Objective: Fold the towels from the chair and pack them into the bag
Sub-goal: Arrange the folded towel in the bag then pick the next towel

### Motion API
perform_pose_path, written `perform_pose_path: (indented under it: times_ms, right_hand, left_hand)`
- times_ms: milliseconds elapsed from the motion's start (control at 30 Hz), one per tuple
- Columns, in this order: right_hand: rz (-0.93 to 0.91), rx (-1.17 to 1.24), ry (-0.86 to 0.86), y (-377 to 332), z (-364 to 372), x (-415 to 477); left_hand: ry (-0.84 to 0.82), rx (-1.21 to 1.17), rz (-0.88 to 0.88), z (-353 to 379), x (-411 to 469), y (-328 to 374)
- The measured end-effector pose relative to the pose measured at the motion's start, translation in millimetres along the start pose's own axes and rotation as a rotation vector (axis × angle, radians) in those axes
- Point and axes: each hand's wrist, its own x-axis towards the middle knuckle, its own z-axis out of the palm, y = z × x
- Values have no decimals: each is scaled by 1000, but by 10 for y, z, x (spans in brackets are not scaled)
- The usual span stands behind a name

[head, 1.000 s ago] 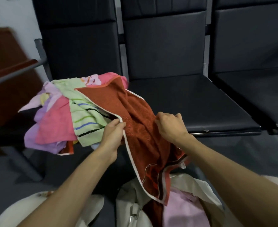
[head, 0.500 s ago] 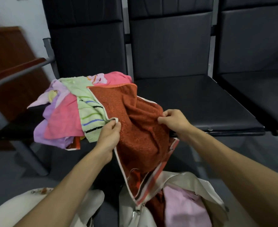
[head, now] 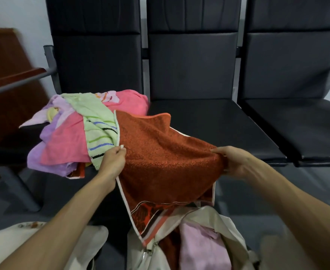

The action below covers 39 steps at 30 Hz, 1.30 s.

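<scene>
A rust-red towel [head: 164, 158] with a white border is stretched between my hands in front of the chairs. My left hand [head: 112, 162] pinches its left edge. My right hand [head: 236, 160] grips its right edge. The towel's lower patterned end hangs into the open cream bag [head: 209, 217] at the bottom, where a folded pink towel [head: 201, 244] lies. A heap of pink, purple and green striped towels [head: 78, 137] sits on the left chair seat [head: 2, 152].
Three joined black chairs stand in a row; the middle seat [head: 214, 125] and right seat [head: 300, 125] are bare. A metal armrest [head: 20, 80] and a brown wooden panel [head: 2, 55] lie to the left. Grey floor lies below.
My hands have moved apart, the right one sliding to the right, and the red towel is now spread wide between them instead of bunched.
</scene>
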Motion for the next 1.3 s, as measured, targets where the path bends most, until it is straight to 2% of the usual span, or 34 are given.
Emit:
perform_pose_path:
  times_ms: [167,333,533,700,933,1067,1167,1233,1300]
  right_hand:
    - [-150,42,24,-43,-117,-99]
    - [-300,8,49,-40,-285,-162]
    - [-342,140,155,-52,-369,-161]
    - [-377,62,205,-105,-432,-218]
    - [-460,-10,171,-148,-546,-273]
    - [-560,-204,228,-179,-559,-269]
    - [-637,-573,308,-191,-563,-248]
    - [-704,-852,388,-179,-549,-238]
    - [-800,-1008,453,-154,-515,-224]
  left_hand:
    - [-54,-63,-56,36,-52,88]
    - [-99,18,22,-67,-33,39]
    - [-79,-58,86,-84,-120,117]
    - [-1,-121,145,-125,0,118]
    - [85,-200,139,-134,112,161]
    - [47,-226,133,-144,109,200]
    - [-69,-116,180,-151,81,242]
    - [-53,75,259,-178,51,244]
    - [44,390,404,-205,21,254]
